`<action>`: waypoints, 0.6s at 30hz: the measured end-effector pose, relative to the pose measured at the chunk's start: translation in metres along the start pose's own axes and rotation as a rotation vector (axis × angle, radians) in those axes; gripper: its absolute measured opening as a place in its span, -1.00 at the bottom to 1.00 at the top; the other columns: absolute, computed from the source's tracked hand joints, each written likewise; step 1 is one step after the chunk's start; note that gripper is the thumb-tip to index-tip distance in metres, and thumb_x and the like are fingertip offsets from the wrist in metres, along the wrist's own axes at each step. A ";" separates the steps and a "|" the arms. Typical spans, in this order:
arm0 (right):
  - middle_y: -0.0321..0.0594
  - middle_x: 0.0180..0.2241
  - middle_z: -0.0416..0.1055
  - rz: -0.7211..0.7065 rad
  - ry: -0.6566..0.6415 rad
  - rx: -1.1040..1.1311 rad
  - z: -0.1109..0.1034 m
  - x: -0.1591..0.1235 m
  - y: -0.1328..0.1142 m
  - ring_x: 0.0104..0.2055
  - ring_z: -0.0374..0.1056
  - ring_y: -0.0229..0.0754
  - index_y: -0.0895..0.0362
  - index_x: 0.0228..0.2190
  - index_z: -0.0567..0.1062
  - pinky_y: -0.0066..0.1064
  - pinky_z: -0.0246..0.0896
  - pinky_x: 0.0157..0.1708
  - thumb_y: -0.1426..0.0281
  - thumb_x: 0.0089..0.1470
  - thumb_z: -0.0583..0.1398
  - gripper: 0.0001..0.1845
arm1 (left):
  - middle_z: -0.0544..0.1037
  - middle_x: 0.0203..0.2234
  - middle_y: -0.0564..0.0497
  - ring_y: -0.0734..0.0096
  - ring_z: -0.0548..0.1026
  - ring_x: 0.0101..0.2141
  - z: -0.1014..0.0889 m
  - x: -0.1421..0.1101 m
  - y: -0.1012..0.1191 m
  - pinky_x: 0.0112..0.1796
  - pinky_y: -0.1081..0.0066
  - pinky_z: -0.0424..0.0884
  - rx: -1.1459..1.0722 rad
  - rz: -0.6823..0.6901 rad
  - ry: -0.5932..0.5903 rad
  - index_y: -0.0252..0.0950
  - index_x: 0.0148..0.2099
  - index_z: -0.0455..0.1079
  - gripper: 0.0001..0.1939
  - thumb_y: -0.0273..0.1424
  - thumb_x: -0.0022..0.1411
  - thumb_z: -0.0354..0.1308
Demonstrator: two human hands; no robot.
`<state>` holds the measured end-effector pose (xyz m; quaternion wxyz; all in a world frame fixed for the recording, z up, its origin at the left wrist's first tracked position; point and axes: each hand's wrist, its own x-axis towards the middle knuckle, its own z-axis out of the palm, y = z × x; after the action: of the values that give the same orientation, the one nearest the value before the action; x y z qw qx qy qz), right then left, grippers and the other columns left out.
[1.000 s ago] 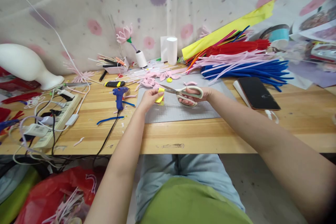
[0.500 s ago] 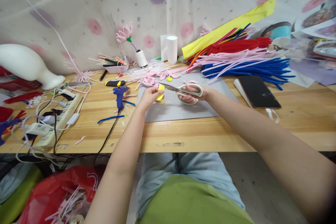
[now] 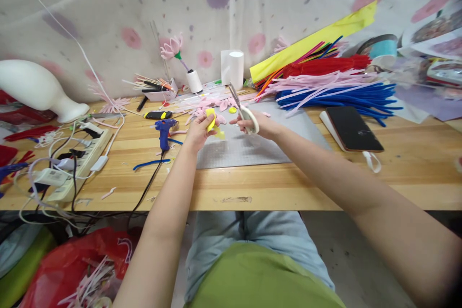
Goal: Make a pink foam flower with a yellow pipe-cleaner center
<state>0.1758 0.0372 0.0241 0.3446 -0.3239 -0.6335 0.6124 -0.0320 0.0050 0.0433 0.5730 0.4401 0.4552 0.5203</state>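
My left hand (image 3: 200, 131) pinches a small piece of yellow paper (image 3: 211, 118) above the left part of the grey cutting mat (image 3: 252, 151). Scissors with pale handles (image 3: 255, 122) hang in my right hand (image 3: 262, 125), their blades tipped up and away from me, apart from the paper. The right hand's fingers reach out past the handles toward the left. Just behind the hands lie pink petal shapes (image 3: 202, 107) and a small yellow disc (image 3: 233, 110). Whether the yellow piece is paper or thin felt is hard to tell.
A blue glue gun (image 3: 165, 132) stands left of the mat, near a utility knife (image 3: 158, 115). Further left is a power strip (image 3: 81, 166) with tangled cables. Bundles of blue pipe cleaners (image 3: 335, 98) and a phone (image 3: 355, 128) are on the right.
The scissors have swung from pointing left at the yellow paper to pointing up and away. My left hand has shifted slightly left with the paper, widening the gap between the hands.
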 end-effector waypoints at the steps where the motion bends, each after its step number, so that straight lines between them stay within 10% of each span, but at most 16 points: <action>1: -0.23 -0.36 0.40 -0.013 0.028 -0.011 0.010 0.002 0.000 -0.47 0.23 -0.35 0.14 -0.36 0.26 -0.51 0.09 -0.53 0.19 -0.31 0.37 -0.48 | 0.45 -0.55 0.11 0.63 0.43 -0.52 0.003 0.000 0.001 -0.57 0.65 0.32 -0.023 -0.009 0.003 -0.31 -0.29 0.38 -0.68 -0.22 -0.04 0.30; 8: -0.39 -0.53 0.31 0.128 0.263 -0.053 0.056 0.013 0.004 -0.53 0.19 -0.37 0.12 -0.40 0.20 -0.52 0.06 -0.54 0.40 -0.33 0.30 -0.57 | 0.52 -0.48 0.06 0.62 0.46 -0.49 0.006 0.000 -0.002 -0.53 0.63 0.37 -0.126 -0.127 0.072 -0.33 -0.31 0.41 -0.85 -0.34 0.12 0.19; 18: -0.44 -0.63 0.23 0.137 0.357 -0.009 0.036 0.008 -0.001 -0.62 0.13 -0.39 0.12 -0.45 0.23 -0.48 0.04 -0.61 0.43 -0.37 0.31 -0.60 | 0.54 -0.46 0.02 0.56 0.49 -0.48 -0.015 0.007 -0.014 -0.50 0.59 0.41 -0.197 -0.256 0.193 -0.31 -0.30 0.39 -0.82 -0.29 0.18 0.12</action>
<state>0.1413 0.0240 0.0249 0.4075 -0.4712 -0.5417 0.5644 -0.0441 0.0117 0.0264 0.6286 0.2681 0.5073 0.5250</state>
